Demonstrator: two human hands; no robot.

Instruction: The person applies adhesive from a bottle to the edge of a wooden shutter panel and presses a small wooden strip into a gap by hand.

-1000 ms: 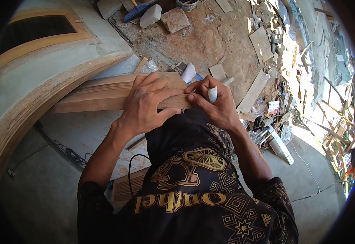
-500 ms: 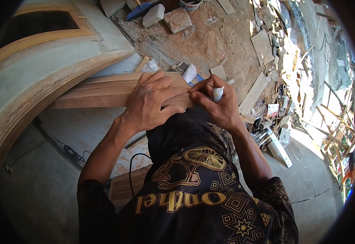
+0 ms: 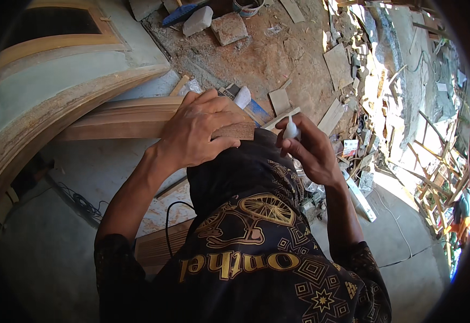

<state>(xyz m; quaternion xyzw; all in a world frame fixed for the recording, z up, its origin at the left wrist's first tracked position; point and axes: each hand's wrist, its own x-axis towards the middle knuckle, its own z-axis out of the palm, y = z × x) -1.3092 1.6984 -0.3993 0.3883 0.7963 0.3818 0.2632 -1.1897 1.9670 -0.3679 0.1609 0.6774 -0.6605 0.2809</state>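
Note:
A long wooden beam (image 3: pixel 116 123) with a grooved face reaches from under the wood-edged sill at the left to just in front of my body. My left hand (image 3: pixel 194 129) lies over its near end, fingers across the top and thumb along the near side. To the right of that end, apart from the wood, my right hand (image 3: pixel 314 153) holds a small white squeeze bottle (image 3: pixel 291 129) with its pointed nozzle tilted up. The bottle's lower part is hidden by the fingers.
A curved wooden edge (image 3: pixel 84 100) below a framed window runs along the left. Broken blocks (image 3: pixel 229 28) and a blue dustpan-like tool (image 3: pixel 180 16) lie on the dirt ahead. Wood scraps and debris (image 3: pixel 348 145) fill the right side. A black cable (image 3: pixel 168 226) loops near a grooved board (image 3: pixel 154 248).
My right hand has moved away from the beam's end, down and to the right, with the bottle still in it. My left hand stays on the beam.

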